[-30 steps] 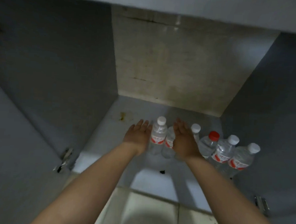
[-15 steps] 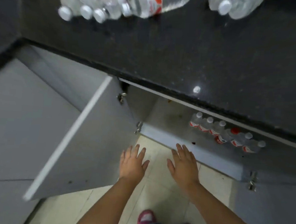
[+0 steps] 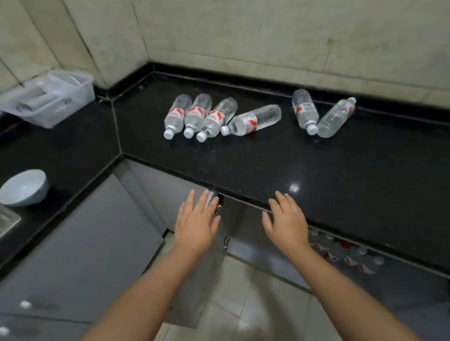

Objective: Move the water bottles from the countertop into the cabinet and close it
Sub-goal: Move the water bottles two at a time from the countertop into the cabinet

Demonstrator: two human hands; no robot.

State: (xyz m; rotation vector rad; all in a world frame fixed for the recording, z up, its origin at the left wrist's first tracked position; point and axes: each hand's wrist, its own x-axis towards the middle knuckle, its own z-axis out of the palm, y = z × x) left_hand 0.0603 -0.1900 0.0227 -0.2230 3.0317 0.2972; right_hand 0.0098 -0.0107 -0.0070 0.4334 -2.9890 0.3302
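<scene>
Lying flat: six water bottles (image 3: 195, 115), likely heavy, smooth; gripping mid-body advised. Left hand (image 3: 195, 222), right hand (image 3: 285, 224) hovering spread, empty.

Six clear water bottles (image 3: 223, 118) lie on the black countertop (image 3: 350, 172); others (image 3: 345, 252) stand in the open cabinet (image 3: 395, 291).

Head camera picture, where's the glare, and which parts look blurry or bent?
Head view: a small bright glare spot sits on the black countertop just beyond the right hand; the bottles in the cabinet are dim and smeared; the clear basket at far left looks motion-blurred; the wide lens bows the wall tile lines and counter edges; the six bottles on the counter read fairly sharp.
</scene>
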